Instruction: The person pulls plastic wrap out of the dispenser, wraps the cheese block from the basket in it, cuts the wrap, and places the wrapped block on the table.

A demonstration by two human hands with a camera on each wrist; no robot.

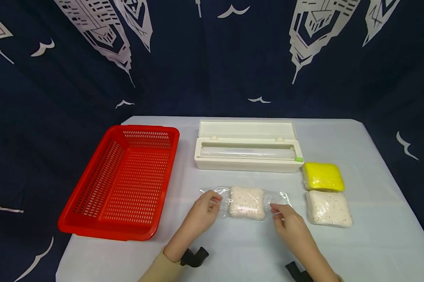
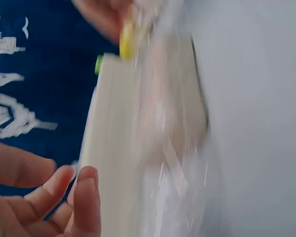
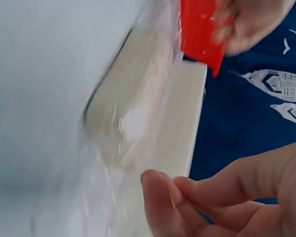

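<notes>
A cream, brown-speckled block (image 1: 247,203) with rounded corners lies on the table, with clear plastic film (image 1: 281,198) spread out past both its sides. My left hand (image 1: 205,208) pinches the film at its left end, thumb and fingertips (image 2: 86,190) close together. At the right end, my right hand (image 1: 290,223) pinches the film between thumb and fingers (image 3: 158,195). Both wrist views show the film stretching over the block, blurred and glinting. Behind the block stands a white film dispenser (image 1: 249,164), lid up, a clear roll inside and a green slider (image 1: 298,159) at its right.
To the left stands a red perforated plastic basket (image 1: 134,188). Right of my right hand lie a yellow block (image 1: 323,177) and another speckled cream block (image 1: 329,208), both shiny with film. A dark blue patterned cloth (image 1: 212,70) hangs behind the white-covered table (image 1: 374,243).
</notes>
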